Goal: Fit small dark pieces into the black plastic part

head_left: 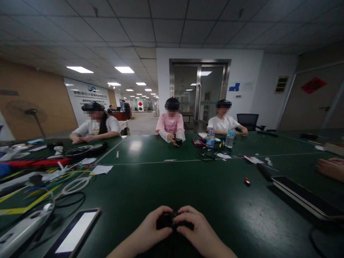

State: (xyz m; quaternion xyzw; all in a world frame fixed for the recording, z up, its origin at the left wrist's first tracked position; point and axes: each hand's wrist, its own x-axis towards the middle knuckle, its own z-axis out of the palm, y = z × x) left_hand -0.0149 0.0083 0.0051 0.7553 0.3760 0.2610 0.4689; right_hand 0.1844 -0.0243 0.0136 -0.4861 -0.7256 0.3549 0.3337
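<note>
At the near edge of the green table, my left hand [152, 226] and my right hand [197, 225] hold a small black object [166, 220] between them. The fingers of both hands curl round it from either side, thumbs nearest me, with the fingertips almost meeting in the middle. Much of the object is covered by my fingers and the picture is dark, so its exact kind does not show. A phone [77, 231] with a bright screen lies on the table to the left of my left hand.
Cables [76, 185], tools and a white device [28, 229] crowd the left side. To the right lie a small red item [247, 182] and a dark flat slab with a pale edge [306, 195]. Water bottles [210, 138] stand farther back. Three people sit opposite; another person's hand [331, 168] rests at right.
</note>
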